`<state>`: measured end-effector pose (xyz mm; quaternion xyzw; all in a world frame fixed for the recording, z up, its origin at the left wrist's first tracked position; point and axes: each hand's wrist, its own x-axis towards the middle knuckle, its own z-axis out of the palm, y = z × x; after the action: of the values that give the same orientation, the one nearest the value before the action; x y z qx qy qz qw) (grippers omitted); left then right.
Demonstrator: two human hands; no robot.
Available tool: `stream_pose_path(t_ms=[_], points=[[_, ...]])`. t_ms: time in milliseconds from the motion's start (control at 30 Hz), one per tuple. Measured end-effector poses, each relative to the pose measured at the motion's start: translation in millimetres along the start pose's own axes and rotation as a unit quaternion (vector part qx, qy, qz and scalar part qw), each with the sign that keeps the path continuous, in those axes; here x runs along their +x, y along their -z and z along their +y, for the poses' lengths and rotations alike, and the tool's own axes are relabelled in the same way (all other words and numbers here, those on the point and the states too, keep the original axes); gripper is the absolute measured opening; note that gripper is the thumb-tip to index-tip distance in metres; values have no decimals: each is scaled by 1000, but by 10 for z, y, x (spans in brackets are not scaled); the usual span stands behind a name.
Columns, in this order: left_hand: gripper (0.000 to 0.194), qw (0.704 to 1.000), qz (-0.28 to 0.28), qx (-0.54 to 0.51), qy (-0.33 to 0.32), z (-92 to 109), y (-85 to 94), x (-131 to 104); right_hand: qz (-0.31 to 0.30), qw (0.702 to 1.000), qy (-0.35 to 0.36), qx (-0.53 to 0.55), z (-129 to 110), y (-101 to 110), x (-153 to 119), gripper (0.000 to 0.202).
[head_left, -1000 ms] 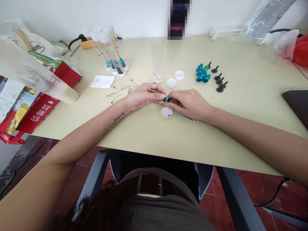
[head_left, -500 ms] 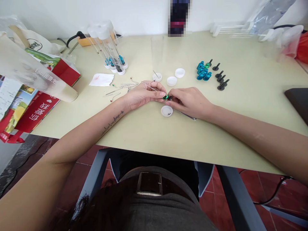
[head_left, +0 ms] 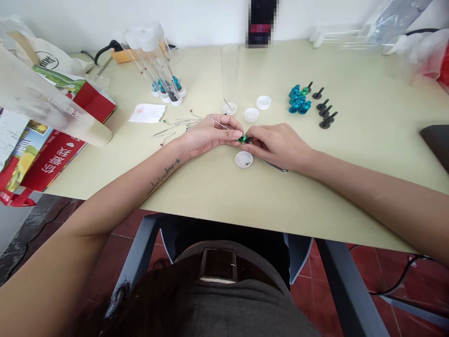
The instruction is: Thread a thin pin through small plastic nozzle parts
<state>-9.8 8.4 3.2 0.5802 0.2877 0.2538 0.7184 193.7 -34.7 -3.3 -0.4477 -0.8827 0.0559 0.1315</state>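
Note:
My left hand (head_left: 212,135) is closed, pinching a small shiny green piece (head_left: 242,139) between thumb and fingers. A thin metal rod (head_left: 216,122) also lies across its fingers. My right hand (head_left: 278,145) has its thumb and fingertips closed on the small black part (head_left: 249,140) at the right end of the green piece; the fingertips partly cover it. Just below both hands sits a white round cap (head_left: 243,160) with tiny metal bits inside. From under my right hand sticks out a slim metal tool (head_left: 278,166), mostly hidden.
Thin metal rods (head_left: 182,122) and a white paper scrap (head_left: 147,113) lie left. Clear capped tubes (head_left: 150,61) stand behind them. White caps (head_left: 251,115) and an upright clear tube (head_left: 230,70) are beyond my hands. Blue pieces (head_left: 298,100) and black pegs (head_left: 326,120) stand right.
Both hands keep the same hold, with hardly any movement at the fingertips. The whole view has shifted slightly.

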Motion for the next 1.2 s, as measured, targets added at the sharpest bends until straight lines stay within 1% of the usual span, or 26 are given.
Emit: stream_pose_path(t_ms=[167, 267, 433, 600, 1200], points=[[29, 1000, 28, -5, 7, -1, -9, -4, -4, 1000, -5, -1, -5, 4, 0, 50], [28, 999, 32, -8, 9, 3, -12, -9, -11, 1000, -13, -4, -14, 9, 0, 49], [28, 1000, 30, 4, 6, 2, -12, -12, -17, 1000, -18, -10, -18, 11, 0, 48], [30, 1000, 7, 15, -7, -10, -8, -12, -14, 1000, -18, -10, -6, 0, -1, 50], [25, 999, 4, 23, -25, -29, 4, 11, -9, 1000, -5, -12, -13, 15, 4, 49]])
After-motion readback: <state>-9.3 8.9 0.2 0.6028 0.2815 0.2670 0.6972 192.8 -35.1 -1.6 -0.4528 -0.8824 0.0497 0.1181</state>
